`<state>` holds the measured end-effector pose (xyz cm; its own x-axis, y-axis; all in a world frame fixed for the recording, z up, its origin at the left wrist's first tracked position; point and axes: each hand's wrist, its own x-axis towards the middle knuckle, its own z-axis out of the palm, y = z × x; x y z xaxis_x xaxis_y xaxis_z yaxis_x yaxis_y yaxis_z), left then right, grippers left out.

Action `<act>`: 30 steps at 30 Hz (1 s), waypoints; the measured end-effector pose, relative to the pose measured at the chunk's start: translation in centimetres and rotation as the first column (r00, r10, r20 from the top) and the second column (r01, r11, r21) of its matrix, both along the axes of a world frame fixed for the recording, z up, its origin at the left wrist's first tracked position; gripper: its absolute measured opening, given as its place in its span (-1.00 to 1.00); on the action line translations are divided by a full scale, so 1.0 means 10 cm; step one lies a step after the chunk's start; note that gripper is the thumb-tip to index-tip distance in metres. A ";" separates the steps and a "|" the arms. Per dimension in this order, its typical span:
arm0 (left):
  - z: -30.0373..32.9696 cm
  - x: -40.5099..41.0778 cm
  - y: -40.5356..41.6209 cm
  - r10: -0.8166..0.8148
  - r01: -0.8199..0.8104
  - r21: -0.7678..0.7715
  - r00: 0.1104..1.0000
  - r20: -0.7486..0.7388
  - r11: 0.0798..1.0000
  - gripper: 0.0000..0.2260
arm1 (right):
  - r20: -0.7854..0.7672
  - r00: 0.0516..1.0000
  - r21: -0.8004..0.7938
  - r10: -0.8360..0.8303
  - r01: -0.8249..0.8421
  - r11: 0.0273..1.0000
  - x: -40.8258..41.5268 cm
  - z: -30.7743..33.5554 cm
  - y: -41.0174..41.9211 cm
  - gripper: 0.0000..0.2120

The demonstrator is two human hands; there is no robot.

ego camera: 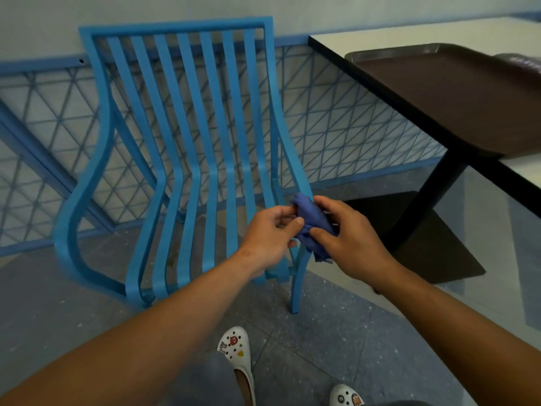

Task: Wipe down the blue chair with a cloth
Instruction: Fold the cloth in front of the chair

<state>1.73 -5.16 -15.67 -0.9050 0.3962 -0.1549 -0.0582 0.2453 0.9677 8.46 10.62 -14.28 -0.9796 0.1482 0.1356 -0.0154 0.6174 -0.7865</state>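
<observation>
a light blue metal chair (187, 159) with a slatted back and slatted seat stands on a grey speckled tiled floor (336, 332), its back against a blue wire-mesh railing (351, 112) that runs along a pale wall. both bare forearms reach forward over the front right corner of the seat. between the two hands sits a bunched dark blue cloth (313, 227), held in the air just above that corner of the seat; whether it touches the slats cannot be told. the left hand (269, 235) has its fingers curled, with the thumb and fingertips pinching the left edge of the cloth. the right hand (348, 238) is clamped on the cloth from the other side, thumb below and fingers wrapped over the top, so that a loose end of fabric hangs down below the palm.

to the right of the chair stands a white-topped bench with a black edge (380, 92) on a black pedestal post and a dark square base plate (424, 238). a dark brown plastic tray (453, 98) lies on the bench top, reaching to its near edge. at the bottom of the view two white clogs dotted with small coloured charms (237, 353) stand on the floor, the left one nearer the chair's front leg.
</observation>
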 end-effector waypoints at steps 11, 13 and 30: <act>1.27 -0.11 0.36 -0.015 0.044 0.098 0.959 -0.282 0.994 -0.89 | -0.281 0.958 0.169 -0.052 0.102 0.980 -0.13 1.36 0.39 -0.57; 1.52 -0.15 0.48 -0.018 0.054 0.100 0.943 -0.334 0.994 -0.87 | -0.327 0.944 0.236 -0.049 0.132 0.963 -0.16 1.69 0.52 -0.55; 1.89 -0.28 1.29 -0.298 0.251 -0.163 0.852 -0.431 0.954 -0.64 | -0.084 0.941 0.510 -0.328 0.323 0.797 -0.13 1.76 1.48 -0.66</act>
